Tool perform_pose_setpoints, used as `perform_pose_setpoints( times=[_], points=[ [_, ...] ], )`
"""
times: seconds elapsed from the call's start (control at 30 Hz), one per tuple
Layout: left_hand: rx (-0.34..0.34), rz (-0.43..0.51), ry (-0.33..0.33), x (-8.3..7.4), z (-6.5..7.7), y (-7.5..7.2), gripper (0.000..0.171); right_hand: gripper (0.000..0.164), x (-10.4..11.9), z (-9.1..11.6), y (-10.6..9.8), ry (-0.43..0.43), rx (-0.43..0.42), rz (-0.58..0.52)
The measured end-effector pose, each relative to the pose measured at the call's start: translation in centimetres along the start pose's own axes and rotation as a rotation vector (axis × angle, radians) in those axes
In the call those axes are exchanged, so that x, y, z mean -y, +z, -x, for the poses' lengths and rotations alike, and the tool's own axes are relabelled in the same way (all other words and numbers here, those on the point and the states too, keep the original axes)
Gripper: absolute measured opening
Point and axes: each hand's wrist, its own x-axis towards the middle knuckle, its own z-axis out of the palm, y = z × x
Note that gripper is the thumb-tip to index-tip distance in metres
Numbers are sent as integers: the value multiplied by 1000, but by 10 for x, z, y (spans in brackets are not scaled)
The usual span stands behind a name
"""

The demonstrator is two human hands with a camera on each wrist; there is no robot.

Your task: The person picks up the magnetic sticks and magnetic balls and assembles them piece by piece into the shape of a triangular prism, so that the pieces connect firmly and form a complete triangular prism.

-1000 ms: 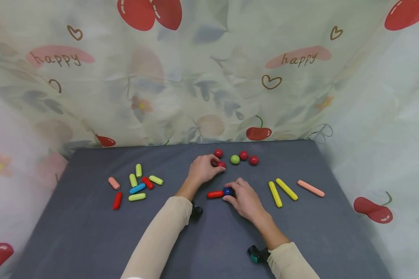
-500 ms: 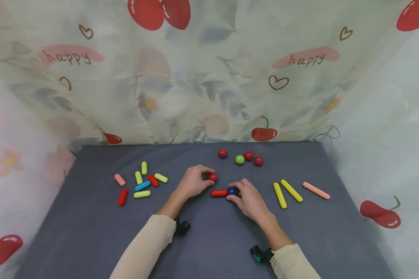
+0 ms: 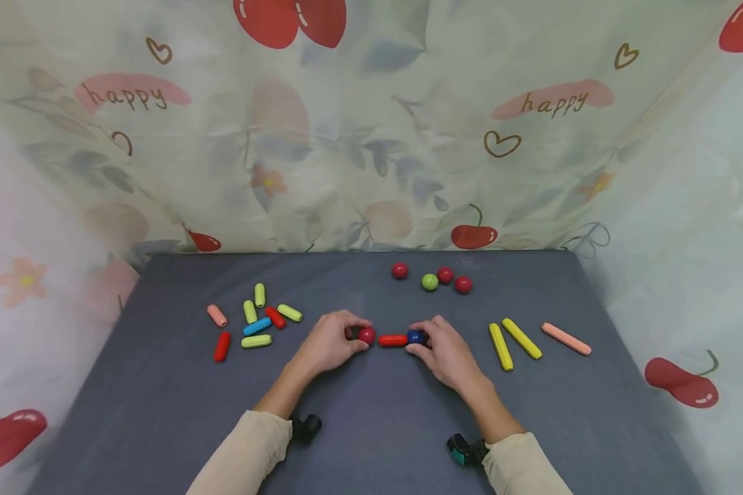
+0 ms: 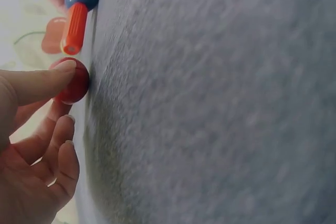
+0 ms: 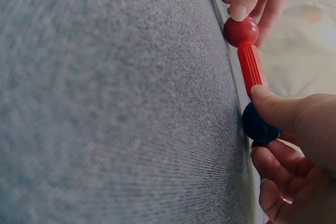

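Note:
My left hand (image 3: 331, 342) pinches a red ball (image 3: 367, 335) between thumb and fingers, close over the dark cloth. Just right of it lies a short red ribbed rod (image 3: 393, 340), its free end with a small hole facing the red ball across a narrow gap in the left wrist view. A dark blue ball (image 3: 415, 337) sits on the rod's other end. The right hand (image 3: 447, 350) grips this blue ball, thumb on the near side, fingers beyond it; in the right wrist view the thumb (image 5: 275, 106) covers part of the ball.
Short rods in green, red, pink and a blue one (image 3: 257, 326) lie at the left. Several balls, red and one green (image 3: 430, 282), are near the back edge. Two yellow rods (image 3: 522, 338) and a long pink rod (image 3: 566, 339) lie at the right. A patterned curtain (image 3: 371, 137) stands behind.
My left hand has brought the red ball from the back group toward me and leftward, level with the red rod's free end. The right hand keeps its grip on the blue ball.

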Motion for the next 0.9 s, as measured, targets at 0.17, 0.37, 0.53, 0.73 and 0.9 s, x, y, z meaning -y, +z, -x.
perform_pose_setpoints(
  times=[0.17,0.37,0.53,0.73,0.9],
  points=[
    [16,13,0,-2,2,4,34,39,0,-1,1,0,-4,10],
    [12,38,-3,-1,4,7,37,39,0,0,1,7,-6,14],
    [-50,47,-1,6,10,-12,44,38,-2,0,1,-6,-12,9],
    [-233,-21,3,39,23,-61,46,39,-3,-1,2,-9,-6,-4],
    [-267,-81,-47,67,28,-84,49,40,-3,-1,2,2,1,-3]
  ],
)
